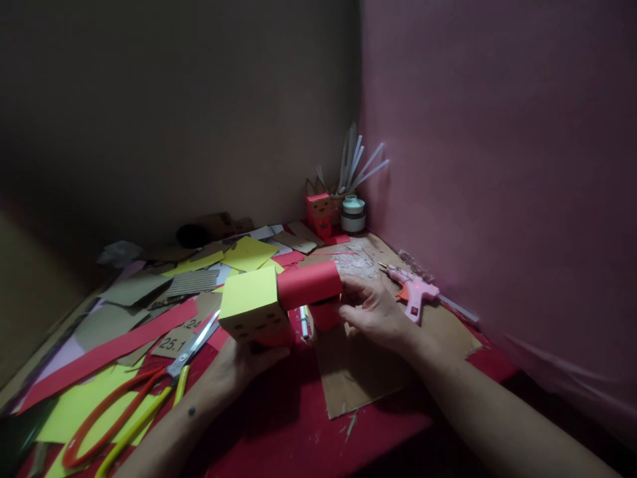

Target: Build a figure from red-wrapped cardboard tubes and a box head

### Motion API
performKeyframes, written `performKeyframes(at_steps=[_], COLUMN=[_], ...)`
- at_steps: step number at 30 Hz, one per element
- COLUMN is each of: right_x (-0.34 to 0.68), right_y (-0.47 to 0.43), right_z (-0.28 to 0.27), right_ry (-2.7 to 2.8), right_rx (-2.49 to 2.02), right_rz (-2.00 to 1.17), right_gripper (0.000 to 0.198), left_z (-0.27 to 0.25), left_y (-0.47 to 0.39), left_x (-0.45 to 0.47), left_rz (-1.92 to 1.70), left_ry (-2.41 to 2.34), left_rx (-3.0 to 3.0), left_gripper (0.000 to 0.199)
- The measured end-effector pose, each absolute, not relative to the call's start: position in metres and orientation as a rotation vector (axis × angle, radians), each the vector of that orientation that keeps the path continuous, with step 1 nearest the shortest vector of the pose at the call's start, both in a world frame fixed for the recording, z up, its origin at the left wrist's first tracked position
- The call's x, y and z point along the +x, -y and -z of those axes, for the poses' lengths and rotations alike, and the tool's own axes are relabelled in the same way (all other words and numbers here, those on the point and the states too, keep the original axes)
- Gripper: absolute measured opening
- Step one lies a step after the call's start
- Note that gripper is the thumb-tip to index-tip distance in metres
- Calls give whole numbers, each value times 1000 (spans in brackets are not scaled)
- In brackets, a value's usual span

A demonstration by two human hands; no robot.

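Box: a small cardboard box point(255, 322) with a yellow top and a face of dark dots on its near side, held up over the red surface point(269, 431).
Left hand: the left hand point(243, 365) is under and against the near side of the box, its fingers grasping the lower part.
Red paper piece: the red paper piece point(309, 282) runs right from the upper right edge of the box — touching or joined there, I cannot tell which.
Right hand: the right hand point(371, 307), right of the box, has its fingers grasping the far end of that red piece.
White pen: the white pen point(304, 322) lies just right of the box, beyond the left thumb.
Cardboard sheet: the cardboard sheet point(368, 382) is right of the box and nearer the person.
Scissors: the scissors point(182, 360), orange and yellow in the handles, lie left of the box, blades pointing towards it.
Yellow paper: a yellow sheet point(249, 253) lies just behind the box.
Glue gun: the pink glue gun point(414, 289) lies well right of the box.
Behind the box, to the right: a red-and-brown eared figure point(319, 211) stands beside a lidded jar point(353, 218) — white sticks point(371, 169) rise behind them.
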State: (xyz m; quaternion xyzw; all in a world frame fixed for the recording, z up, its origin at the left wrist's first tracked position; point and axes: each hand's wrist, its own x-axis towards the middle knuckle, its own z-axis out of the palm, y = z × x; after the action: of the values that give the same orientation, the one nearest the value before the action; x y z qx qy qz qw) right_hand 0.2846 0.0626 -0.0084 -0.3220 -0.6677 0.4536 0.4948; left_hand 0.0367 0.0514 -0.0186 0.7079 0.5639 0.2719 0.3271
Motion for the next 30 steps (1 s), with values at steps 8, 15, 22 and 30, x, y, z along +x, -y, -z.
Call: performKeyframes(at_steps=[8, 15, 22, 30], right_x=[284, 288, 310, 311], right_y=[-63, -60, -69, -134], right_z=[4, 0, -43, -55], right_ry=[1614, 1335, 1334, 1886], right_rx=[-729, -732, -970, -1531], right_rz=[-1040, -951, -592, -57], right_gripper=[26, 13, 14, 31], left_z=[20, 14, 12, 14], left_y=[-50, -49, -46, -49], left_x=[35, 39, 41, 43], left_rz=[-692, -709, -725, -739], left_ry=[-1487, -1496, -1457, -1395], left_rx=[1797, 1760, 1763, 1716], left_gripper=[41, 47, 47, 46])
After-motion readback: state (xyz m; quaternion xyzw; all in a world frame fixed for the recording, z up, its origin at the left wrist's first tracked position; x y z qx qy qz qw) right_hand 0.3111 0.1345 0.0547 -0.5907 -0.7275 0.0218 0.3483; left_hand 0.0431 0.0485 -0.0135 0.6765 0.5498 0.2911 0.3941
